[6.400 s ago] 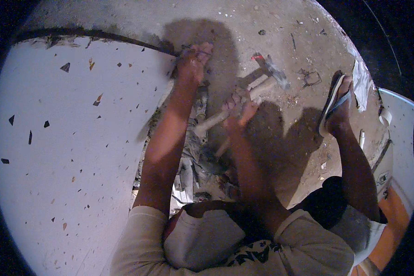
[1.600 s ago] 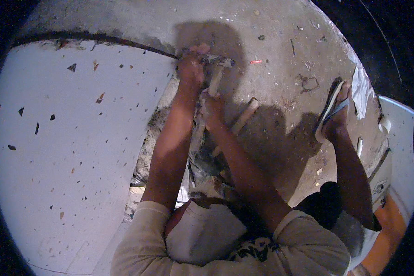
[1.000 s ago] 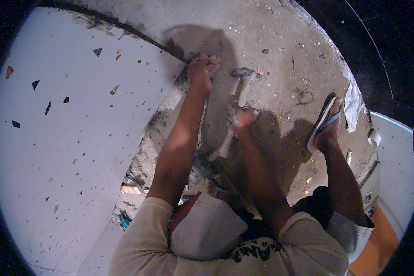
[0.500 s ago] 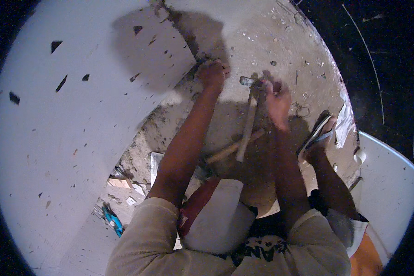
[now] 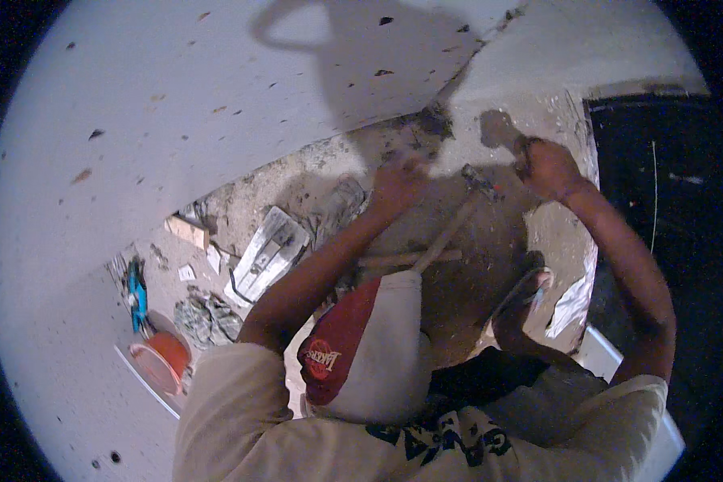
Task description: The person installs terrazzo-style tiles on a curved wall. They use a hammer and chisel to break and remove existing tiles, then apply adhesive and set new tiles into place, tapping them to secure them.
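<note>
My right hand (image 5: 553,170) is closed, raised to the right of a hammer; its curled fingers hide whatever they may hold. The hammer (image 5: 448,229) has a pale wooden handle and a small metal head, which points away from me, between my two hands. Another wooden handle (image 5: 377,261) runs crosswise under the hammer's near end; what it belongs to is hidden. My left hand (image 5: 402,181) is over the ground near the foot of the pale wall (image 5: 217,88). Motion smears its fingers, and I see no object in it.
On the left are a grey tray-like piece (image 5: 269,253), a wooden block (image 5: 186,231), a crumpled grey bundle (image 5: 207,319), a teal-handled tool (image 5: 138,297) and an orange bucket (image 5: 162,359). A dark opening (image 5: 643,185) and crumpled white sheeting (image 5: 572,305) lie right, beside a sandalled foot (image 5: 530,289).
The whole view has shifted, bringing more of the left-hand clutter into sight. My right hand has left the hammer's head and swung right. My left hand has drawn back from the wall's corner.
</note>
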Demonstrator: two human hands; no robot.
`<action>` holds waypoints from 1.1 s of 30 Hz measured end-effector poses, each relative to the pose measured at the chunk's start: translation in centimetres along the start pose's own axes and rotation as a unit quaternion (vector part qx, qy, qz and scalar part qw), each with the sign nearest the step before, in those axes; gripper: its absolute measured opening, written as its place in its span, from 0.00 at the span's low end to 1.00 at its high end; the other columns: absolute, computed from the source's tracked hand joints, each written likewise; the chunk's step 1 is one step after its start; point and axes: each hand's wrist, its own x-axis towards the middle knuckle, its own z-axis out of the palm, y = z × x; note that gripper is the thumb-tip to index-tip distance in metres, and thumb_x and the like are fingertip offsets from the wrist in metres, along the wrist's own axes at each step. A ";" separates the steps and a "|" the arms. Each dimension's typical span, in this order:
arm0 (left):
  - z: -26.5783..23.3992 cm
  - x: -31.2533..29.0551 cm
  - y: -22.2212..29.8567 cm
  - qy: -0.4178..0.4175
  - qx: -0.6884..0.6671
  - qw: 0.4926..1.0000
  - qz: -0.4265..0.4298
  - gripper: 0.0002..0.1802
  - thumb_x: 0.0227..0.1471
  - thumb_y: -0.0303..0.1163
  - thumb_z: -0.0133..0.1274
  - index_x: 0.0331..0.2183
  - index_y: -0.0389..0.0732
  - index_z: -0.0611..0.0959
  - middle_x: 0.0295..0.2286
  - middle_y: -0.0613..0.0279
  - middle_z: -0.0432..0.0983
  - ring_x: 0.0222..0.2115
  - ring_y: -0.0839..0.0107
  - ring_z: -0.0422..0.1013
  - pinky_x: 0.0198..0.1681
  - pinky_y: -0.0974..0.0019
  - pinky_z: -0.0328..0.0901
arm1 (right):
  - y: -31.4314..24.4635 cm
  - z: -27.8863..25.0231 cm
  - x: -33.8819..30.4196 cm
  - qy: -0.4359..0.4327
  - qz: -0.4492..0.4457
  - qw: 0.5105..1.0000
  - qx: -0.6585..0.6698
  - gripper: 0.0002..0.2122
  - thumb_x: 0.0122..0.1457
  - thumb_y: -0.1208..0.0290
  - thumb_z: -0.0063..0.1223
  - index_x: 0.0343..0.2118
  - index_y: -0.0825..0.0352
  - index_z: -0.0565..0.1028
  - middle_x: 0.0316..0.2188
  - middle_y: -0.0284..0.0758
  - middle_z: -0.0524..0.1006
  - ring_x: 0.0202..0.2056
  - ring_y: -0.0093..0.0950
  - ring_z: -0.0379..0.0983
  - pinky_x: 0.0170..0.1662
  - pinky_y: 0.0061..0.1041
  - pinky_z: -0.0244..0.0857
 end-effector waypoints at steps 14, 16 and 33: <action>-11.5 -18.9 -9.9 0.170 0.362 0.908 -0.127 0.27 0.49 0.39 0.58 0.49 0.38 0.73 0.51 0.43 0.65 0.51 0.45 0.62 0.54 0.46 0.60 | 3.8 4.0 3.5 0.016 -0.233 0.972 -0.014 0.23 0.60 0.60 0.52 0.53 0.72 0.68 0.46 0.52 0.75 0.49 0.47 0.72 0.53 0.43 0.66; -10.4 -21.2 -9.0 0.192 0.360 0.902 -0.139 0.26 0.48 0.38 0.59 0.49 0.39 0.74 0.49 0.46 0.67 0.51 0.46 0.63 0.52 0.47 0.62 | 3.8 4.3 4.1 0.008 -0.227 0.974 -0.009 0.23 0.59 0.61 0.53 0.53 0.71 0.69 0.46 0.51 0.75 0.48 0.47 0.72 0.52 0.43 0.66; -12.4 -32.9 -16.1 0.132 0.344 0.850 -0.377 0.37 0.37 0.47 0.65 0.50 0.46 0.74 0.45 0.46 0.73 0.46 0.46 0.70 0.50 0.52 0.67 | 1.4 8.0 6.2 -0.097 -0.284 0.954 0.001 0.15 0.52 0.62 0.56 0.37 0.69 0.74 0.35 0.49 0.77 0.38 0.50 0.75 0.43 0.46 0.68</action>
